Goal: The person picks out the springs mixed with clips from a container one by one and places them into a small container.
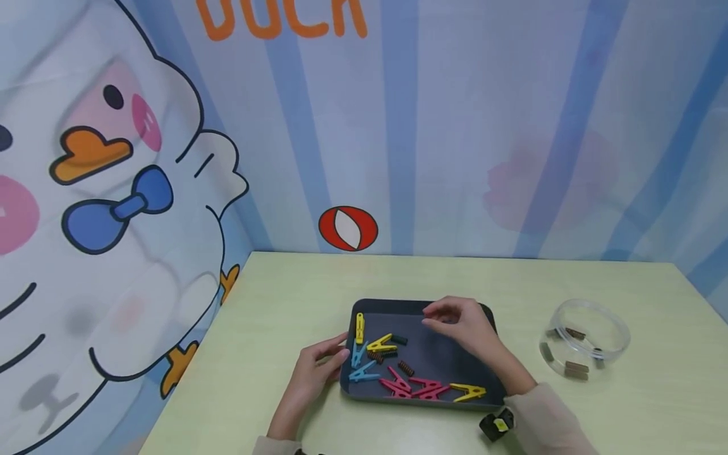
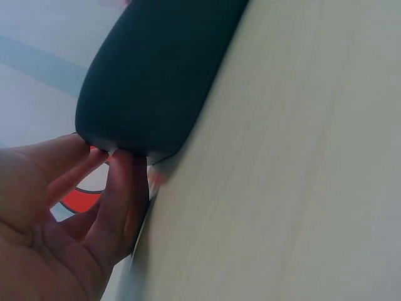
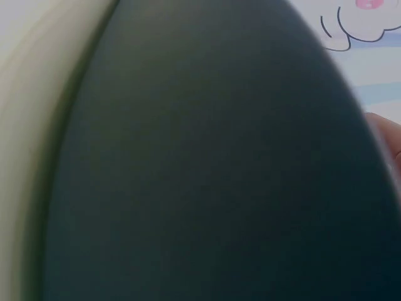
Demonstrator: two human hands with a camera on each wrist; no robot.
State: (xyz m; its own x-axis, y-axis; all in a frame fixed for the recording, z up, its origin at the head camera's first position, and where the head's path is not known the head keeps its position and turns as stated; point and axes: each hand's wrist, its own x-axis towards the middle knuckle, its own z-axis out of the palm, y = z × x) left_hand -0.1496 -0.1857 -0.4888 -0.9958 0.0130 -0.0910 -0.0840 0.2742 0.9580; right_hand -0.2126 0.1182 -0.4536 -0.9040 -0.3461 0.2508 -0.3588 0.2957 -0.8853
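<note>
A dark grey tray (image 1: 455, 373) lies on the table. My left hand (image 1: 311, 370) holds its left edge, thumb near the rim; in the left wrist view the bent fingers (image 2: 116, 194) touch the tray's end (image 2: 156, 81). Above the tray's far right part hovers my right hand (image 1: 463, 322), its fingers loosely bent, thumb apart from the index finger, nothing visible between them. In the tray are yellow clothespins (image 1: 469, 392), blue clothespins (image 1: 364, 371), pink clothespins (image 1: 428, 387) and small dark ribbed pieces (image 1: 406, 368). The tray's side (image 3: 207, 157) fills most of the right wrist view.
A clear round container (image 1: 591, 344) stands on the table to the right of the tray, with several small brown and greenish pieces (image 1: 576, 370) in it. Behind the pale table (image 1: 307, 278) hangs a printed cloth (image 1: 455, 126) with a cartoon duck.
</note>
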